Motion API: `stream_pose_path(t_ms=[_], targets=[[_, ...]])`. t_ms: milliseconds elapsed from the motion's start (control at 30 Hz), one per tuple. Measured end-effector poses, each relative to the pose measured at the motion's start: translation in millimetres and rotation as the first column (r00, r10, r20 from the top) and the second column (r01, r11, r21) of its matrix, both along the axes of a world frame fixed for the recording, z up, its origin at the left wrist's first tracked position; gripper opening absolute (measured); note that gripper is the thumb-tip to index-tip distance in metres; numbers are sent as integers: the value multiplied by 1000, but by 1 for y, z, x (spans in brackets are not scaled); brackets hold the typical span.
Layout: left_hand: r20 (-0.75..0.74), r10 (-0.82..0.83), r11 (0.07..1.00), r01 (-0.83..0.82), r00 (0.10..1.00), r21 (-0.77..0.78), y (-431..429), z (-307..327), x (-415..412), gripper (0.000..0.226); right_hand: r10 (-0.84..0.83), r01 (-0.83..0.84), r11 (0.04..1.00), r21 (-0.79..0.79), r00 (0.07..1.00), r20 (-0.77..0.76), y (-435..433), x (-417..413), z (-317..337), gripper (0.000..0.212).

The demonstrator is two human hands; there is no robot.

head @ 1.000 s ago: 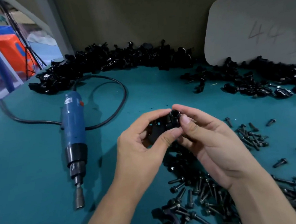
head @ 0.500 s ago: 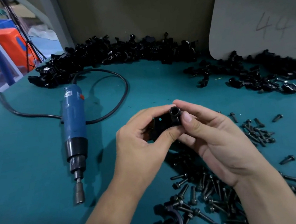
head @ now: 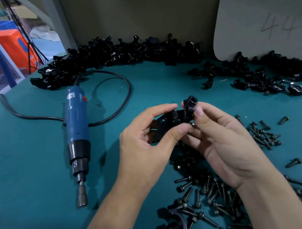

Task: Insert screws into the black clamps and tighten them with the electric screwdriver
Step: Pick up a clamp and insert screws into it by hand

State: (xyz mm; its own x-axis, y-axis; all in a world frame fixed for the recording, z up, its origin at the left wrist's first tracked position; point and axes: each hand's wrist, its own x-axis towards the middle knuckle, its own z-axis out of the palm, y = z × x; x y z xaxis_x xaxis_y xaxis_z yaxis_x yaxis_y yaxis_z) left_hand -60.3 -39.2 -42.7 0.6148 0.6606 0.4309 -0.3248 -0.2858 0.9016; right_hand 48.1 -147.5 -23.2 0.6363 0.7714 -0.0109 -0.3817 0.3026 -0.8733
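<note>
At frame centre both forearms reach in over the counter (head: pixel 32 182). The left hand (head: pixel 146 144), thumb underneath, has its grip clamped on the black clamp (head: pixel 168 123). The right hand (head: pixel 224 144), palm towards the camera, pinches the clamp's ringed end. The electric screwdriver (head: pixel 77 126) lies at left.

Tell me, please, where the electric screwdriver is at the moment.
In the head view, the electric screwdriver lies on the teal table, to the left of the left hand, its tip pointing towards the person and its black cable looping behind it.

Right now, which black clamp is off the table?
The clamp pinched between left hand and right hand; the other clamps lie on the table.
</note>
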Motion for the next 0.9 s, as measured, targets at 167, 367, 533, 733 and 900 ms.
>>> stream_pose_path(t_ms=[167,367,533,733,900], targets=[[-21,35,999,-35,999,17,0,-3,2,35,-24,24,1000,-1,1000,6,-1,4,-3,16],[-62,60,994,-54,996,92,2,-6,2,34,-20,25,998,-61,997,75,2,2,-5,28],[-64,63,992,-56,996,111,1,-4,2,32,-1,5,997,-72,999,52,1,1,-5,29],[-66,46,995,-40,997,91,0,-5,1,34,-5,9,997,-75,999,52,2,1,-5,27],[-63,48,997,-45,997,57,-1,-5,1,31,-1,6,997,-79,998,65,3,1,-7,26]])
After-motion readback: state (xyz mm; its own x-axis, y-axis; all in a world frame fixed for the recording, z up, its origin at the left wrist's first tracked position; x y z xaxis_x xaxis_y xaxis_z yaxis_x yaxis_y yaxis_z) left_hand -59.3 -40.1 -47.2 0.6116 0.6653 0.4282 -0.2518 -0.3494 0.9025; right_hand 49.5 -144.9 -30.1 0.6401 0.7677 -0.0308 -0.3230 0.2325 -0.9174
